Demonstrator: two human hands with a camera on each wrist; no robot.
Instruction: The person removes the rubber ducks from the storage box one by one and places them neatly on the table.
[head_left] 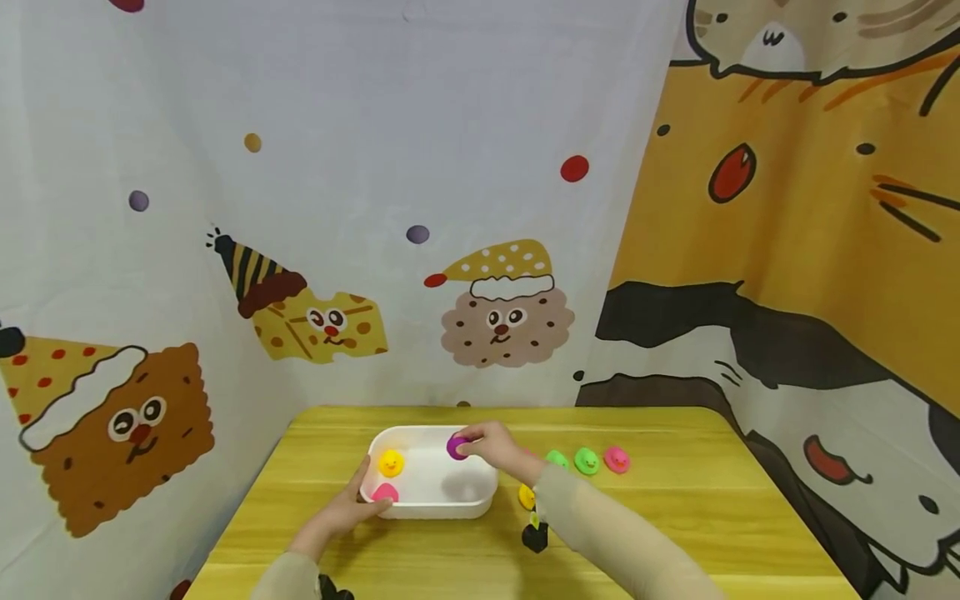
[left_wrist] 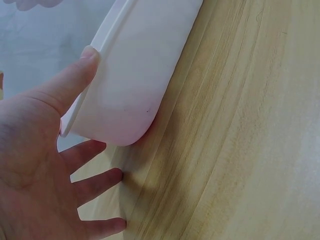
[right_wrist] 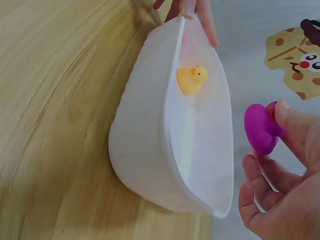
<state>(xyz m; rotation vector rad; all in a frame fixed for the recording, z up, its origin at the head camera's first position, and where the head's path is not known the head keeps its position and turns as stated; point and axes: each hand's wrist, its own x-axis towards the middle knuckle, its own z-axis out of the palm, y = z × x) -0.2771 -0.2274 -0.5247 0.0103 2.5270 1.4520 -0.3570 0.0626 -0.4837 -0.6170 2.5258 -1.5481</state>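
My right hand (head_left: 498, 450) pinches a purple rubber duck (right_wrist: 262, 127) between thumb and fingers, above the right part of a white plastic tub (head_left: 427, 510). In the right wrist view this duck is beside the tub's rim, apart from it. The left hand (head_left: 343, 507) holds the tub's left end, thumb on the front rim and fingers at the left side; in the left wrist view its lower fingers are spread below the tub's corner. Inside the tub sit a yellow rubber duck (head_left: 391, 463) and a pink thing (head_left: 386, 492), partly hidden by the front wall.
Right of the tub, a green duck (head_left: 587, 461) and a pink duck (head_left: 617, 459) stand on the wooden table (head_left: 675, 517). Another green duck (head_left: 557, 459) and a yellow one (head_left: 527, 497) are partly covered by the right arm. A patterned curtain (head_left: 337, 125) hangs behind.
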